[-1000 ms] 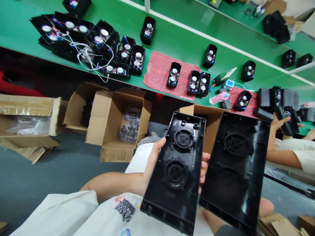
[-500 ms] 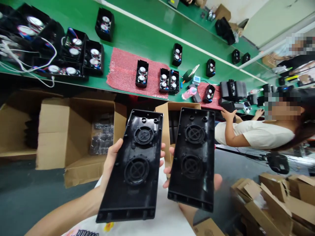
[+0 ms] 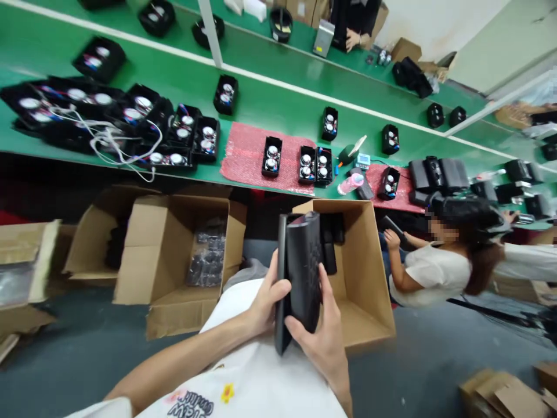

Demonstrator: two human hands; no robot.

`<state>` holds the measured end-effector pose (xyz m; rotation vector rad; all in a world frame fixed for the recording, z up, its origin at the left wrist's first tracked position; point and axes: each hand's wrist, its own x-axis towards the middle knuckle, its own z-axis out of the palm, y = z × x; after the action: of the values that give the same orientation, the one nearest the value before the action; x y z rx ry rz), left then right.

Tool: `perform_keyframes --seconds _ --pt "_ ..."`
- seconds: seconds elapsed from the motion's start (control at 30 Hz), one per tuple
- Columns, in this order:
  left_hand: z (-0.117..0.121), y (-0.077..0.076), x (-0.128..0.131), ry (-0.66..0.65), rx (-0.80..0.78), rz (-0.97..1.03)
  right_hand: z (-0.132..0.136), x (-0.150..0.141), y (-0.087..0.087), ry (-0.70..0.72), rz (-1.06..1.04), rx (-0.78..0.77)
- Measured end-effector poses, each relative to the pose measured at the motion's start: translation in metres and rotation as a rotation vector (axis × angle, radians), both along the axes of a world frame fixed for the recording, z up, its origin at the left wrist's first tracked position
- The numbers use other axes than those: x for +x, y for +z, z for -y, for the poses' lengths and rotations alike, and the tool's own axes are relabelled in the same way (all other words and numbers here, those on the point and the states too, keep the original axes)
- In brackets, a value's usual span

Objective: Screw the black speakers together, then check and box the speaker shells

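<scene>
Two black plastic speaker covers are held upright in front of my body, close together with their long sides alongside each other. My left hand [image 3: 267,296] is closed on the left speaker cover [image 3: 282,244], its thumb near the gap. Wrapped round the curved outer side of the right speaker cover [image 3: 304,261] is my right hand [image 3: 324,339]. The inner faces of both covers are turned out of sight. Just beyond them stands an open cardboard box [image 3: 363,273] with several black pieces [image 3: 329,255] inside.
A green workbench [image 3: 174,75] runs across the far side. On it are several speaker housings with round drivers [image 3: 272,157], red bubble wrap [image 3: 243,151], white cables [image 3: 108,136] and a pink bottle [image 3: 350,183]. Another cardboard box [image 3: 174,278] stands left; a co-worker [image 3: 439,270] sits right.
Both covers have turned from showing their grilled inner faces to standing edge-on, brought close together. My hands have moved nearer each other. The view has shifted left, and the co-worker's posture has changed.
</scene>
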<state>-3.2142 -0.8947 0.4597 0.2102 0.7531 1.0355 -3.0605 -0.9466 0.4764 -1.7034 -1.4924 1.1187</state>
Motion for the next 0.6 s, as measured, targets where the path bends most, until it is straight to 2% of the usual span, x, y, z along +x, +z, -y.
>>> perform_keyframes --seconds 0.13,0.27,0.33,0.5,0.6 --pt "-0.004 -0.022 -0.003 0.013 0.065 -0.151 -0.015 -0.004 -0.011 0.018 0.012 -0.006" --pt "-0.009 -0.038 -0.008 0.053 -0.060 -0.346 -0.026 -0.005 -0.010 0.054 -0.082 0.027" --pt "-0.013 -0.046 -0.008 0.062 -0.071 -0.420 -0.030 -0.008 -0.008 0.035 -0.102 0.027" --pt "-0.018 -0.060 -0.006 0.088 0.003 -0.541 -0.030 -0.021 -0.015 -0.029 0.029 -0.045" --pt "-0.022 -0.070 -0.011 0.029 0.018 -0.600 -0.032 -0.030 -0.026 -0.077 0.075 -0.077"
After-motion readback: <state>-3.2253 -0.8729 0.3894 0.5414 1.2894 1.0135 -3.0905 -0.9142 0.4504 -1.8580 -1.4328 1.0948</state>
